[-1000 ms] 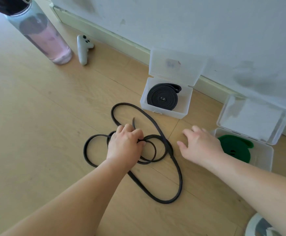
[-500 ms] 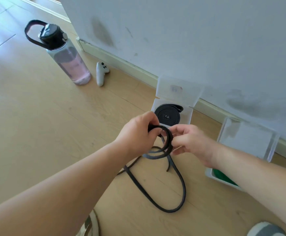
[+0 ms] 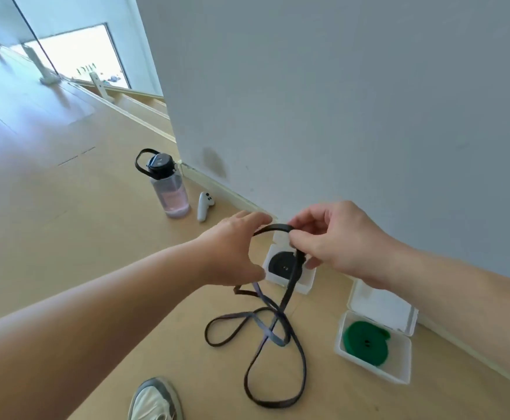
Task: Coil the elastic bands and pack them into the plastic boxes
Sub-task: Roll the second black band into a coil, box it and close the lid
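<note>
Your left hand and right hand hold the top of the long band up between them. The rest lies looped on the floor below. Behind it, by the wall, the left box has a rolled band in it, and the right box has a second rolled band. The bottle and controller are further left.

floor smooth wood-look laminate with soft sheen, wall matt paint, scuffed, band matt black rubber, boxes frosted translucent plastic, bottle clear plastic with black lid, controller glossy white plastic.
</note>
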